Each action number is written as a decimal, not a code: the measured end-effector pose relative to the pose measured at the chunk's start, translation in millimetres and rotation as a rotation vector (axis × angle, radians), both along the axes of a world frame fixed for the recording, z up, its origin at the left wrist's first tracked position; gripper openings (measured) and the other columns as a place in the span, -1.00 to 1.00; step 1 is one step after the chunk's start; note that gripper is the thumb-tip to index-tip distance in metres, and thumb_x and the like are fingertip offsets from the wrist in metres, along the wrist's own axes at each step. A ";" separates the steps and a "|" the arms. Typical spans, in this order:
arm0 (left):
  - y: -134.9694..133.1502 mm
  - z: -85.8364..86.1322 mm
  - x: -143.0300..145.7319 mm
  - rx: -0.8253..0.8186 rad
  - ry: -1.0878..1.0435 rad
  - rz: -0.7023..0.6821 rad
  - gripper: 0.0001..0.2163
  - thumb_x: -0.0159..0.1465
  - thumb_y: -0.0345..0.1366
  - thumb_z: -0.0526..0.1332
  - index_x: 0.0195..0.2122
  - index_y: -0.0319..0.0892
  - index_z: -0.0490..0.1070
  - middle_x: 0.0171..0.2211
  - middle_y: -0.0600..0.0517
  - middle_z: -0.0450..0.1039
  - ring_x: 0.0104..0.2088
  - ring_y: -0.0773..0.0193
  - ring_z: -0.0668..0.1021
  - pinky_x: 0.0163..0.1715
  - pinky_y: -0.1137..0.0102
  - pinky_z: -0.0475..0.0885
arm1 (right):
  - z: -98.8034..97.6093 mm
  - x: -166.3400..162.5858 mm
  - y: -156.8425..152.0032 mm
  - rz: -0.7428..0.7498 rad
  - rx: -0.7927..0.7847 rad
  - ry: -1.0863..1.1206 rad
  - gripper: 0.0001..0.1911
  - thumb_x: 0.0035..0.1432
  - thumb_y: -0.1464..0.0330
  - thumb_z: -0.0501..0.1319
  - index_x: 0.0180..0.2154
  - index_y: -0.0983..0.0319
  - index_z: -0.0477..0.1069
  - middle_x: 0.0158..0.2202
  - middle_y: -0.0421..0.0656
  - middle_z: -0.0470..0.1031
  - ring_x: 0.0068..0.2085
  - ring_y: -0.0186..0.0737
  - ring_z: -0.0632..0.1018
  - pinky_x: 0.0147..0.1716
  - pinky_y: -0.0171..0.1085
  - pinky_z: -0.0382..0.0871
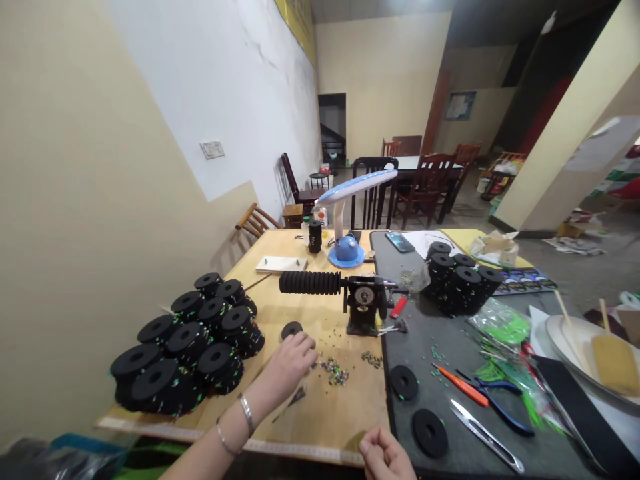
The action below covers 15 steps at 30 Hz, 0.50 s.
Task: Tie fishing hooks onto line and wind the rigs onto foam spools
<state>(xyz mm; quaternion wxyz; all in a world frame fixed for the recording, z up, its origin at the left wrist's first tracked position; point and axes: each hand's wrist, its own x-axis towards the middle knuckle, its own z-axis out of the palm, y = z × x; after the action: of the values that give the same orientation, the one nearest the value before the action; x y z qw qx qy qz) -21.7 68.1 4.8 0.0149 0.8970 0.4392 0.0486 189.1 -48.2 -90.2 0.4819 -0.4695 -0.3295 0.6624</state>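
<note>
My left hand (295,357) is low over the wooden table, palm down with its fingers bent under. A black foam ring (291,329) lies just beyond its knuckles, partly overlapped by the hand. Right beside the thumb is a pile of small multicoloured beads (334,371); the fingertips are hidden. My right hand (384,455) is at the front edge of the table with thumb and fingers pressed together, and anything in them is too small to make out. A black clamp-like device (364,300) stands ahead, bearing a row of black foam rings (310,283) on its shaft.
Stacks of foam rings (185,337) crowd the left side; more stacks (463,277) stand back right. A blue lamp (346,252) rises behind the device. On the grey mat (415,453) lie an orange-handled tool (465,387), blue pliers (505,400) and metal tweezers (485,437).
</note>
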 end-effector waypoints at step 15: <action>-85.6 -9.5 46.8 -0.945 -1.144 0.470 -0.82 0.08 -0.24 0.30 -0.41 -0.17 0.30 -0.61 0.13 0.40 -0.62 0.36 0.41 -0.66 0.51 0.22 | 29.9 -8.9 -7.3 -0.071 0.075 -0.011 -0.43 -0.10 -0.19 0.28 -0.51 0.16 0.22 -0.79 -0.50 -0.01 -0.76 -0.51 0.01 -0.76 -0.48 -0.08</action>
<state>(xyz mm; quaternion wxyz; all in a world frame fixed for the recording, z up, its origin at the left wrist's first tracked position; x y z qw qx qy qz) 25.1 -17.5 -4.7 0.6094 0.5140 0.5159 0.3135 180.2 -55.4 -60.3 0.5205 -0.4660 -0.3397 0.6296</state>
